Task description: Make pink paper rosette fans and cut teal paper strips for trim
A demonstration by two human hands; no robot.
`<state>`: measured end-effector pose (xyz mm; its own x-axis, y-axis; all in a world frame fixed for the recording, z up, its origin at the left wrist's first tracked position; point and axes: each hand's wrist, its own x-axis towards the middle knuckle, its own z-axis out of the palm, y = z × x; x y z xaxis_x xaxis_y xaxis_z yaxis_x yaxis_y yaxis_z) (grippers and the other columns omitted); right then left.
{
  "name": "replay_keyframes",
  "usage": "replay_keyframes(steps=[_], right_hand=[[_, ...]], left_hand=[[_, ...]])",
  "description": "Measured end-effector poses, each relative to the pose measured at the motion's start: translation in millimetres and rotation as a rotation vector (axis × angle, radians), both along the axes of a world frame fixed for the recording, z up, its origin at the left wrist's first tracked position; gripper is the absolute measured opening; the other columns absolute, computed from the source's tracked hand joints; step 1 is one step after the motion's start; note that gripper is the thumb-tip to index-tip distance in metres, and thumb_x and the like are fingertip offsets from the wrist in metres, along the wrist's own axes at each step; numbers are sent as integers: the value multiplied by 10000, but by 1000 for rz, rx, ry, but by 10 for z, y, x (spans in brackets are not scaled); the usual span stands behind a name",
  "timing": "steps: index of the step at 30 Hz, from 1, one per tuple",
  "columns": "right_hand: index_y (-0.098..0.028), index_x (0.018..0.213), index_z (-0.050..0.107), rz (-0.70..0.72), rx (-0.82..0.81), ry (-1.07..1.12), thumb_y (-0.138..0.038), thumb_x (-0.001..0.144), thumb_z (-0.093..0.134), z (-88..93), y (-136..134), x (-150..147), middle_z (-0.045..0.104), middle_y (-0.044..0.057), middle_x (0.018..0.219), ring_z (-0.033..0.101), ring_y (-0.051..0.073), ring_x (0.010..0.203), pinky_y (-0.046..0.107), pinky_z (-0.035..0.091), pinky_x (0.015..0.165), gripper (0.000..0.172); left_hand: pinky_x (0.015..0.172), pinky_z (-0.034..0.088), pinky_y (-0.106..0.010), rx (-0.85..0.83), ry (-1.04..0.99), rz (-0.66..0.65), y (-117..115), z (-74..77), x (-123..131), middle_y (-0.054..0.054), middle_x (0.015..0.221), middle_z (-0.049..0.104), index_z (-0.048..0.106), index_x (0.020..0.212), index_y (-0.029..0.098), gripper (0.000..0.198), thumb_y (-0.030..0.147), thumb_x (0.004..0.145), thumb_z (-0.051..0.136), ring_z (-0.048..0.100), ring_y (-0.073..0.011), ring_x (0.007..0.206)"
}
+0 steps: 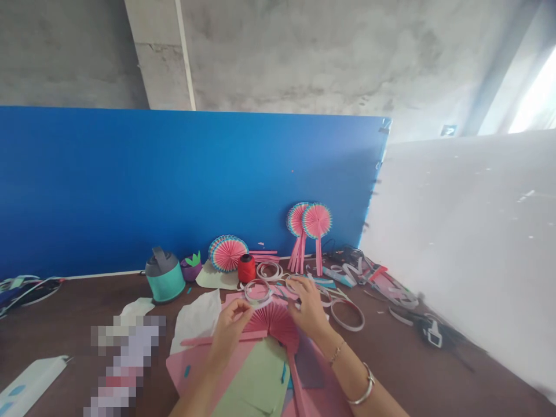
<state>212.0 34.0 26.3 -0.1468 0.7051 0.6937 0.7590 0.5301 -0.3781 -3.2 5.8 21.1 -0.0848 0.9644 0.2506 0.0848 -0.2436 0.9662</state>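
Observation:
My left hand (232, 325) is closed in a pinch above the left side of a pink pleated paper fan (274, 322). A pale strip shows by its fingertips, but what they grip is unclear. To the right, my right hand (309, 307) is over the fan's other edge, thumb and fingers apart and curved. The fan is partly spread, with a pink paper strip (221, 338) at its left end and another pink strip (297, 379) running down at its right. Beneath lie green paper (256, 376) and pink sheets (191, 373). A tape roll (257, 291) is just beyond my left fingertips.
A red thread spool (247, 269), a finished round fan (228, 255) and two fans with handles (317, 221) stand by the blue partition (174, 185). A teal pot (165, 281) is at left. More tape rolls (347, 315) and cables (434, 333) are at right.

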Motion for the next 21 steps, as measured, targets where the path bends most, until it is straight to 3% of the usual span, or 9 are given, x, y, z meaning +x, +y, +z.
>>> replay_keyframes(steps=[2, 4, 10, 17, 21], right_hand=[[-235, 1093, 631, 230, 46, 16, -107, 755, 520, 50, -74, -98, 610, 94, 1162, 540, 248, 1097, 417, 437, 939, 378], [-243, 994, 634, 329, 69, 26, -112, 771, 533, 81, -134, -175, 614, 76, 1149, 539, 239, 1102, 416, 430, 947, 278], [-219, 837, 605, 350, 22, 20, -118, 839, 546, 75, -157, -212, 639, 56, 1024, 567, 218, 1002, 395, 435, 882, 117], [-218, 932, 588, 375, -38, -8, -116, 820, 562, 168, -213, -199, 649, 51, 993, 557, 218, 997, 390, 401, 901, 153], [-216, 787, 589, 372, -128, -78, -76, 807, 554, 203, -246, -223, 650, 3, 803, 581, 185, 829, 366, 381, 861, 145]], left_hand=[[739, 439, -292, 19, 71, -40, -34, 31, 11, -3, 699, 598, 601, 679, 188, 192, 371, 725, 634, 562, -178, 737], [735, 431, -291, 18, 119, -73, -72, 68, 27, -7, 710, 600, 601, 690, 190, 169, 352, 739, 610, 557, -181, 744], [681, 412, -276, 3, 153, -148, -111, 78, 75, -4, 699, 574, 569, 687, 190, 160, 331, 763, 576, 535, -170, 699], [729, 434, -287, 41, 176, -133, -96, 40, 95, -11, 714, 613, 591, 687, 187, 142, 309, 760, 589, 570, -180, 739], [742, 464, -309, 50, 213, -118, -107, 64, 85, -19, 710, 649, 608, 684, 192, 160, 332, 761, 596, 600, -194, 740]])
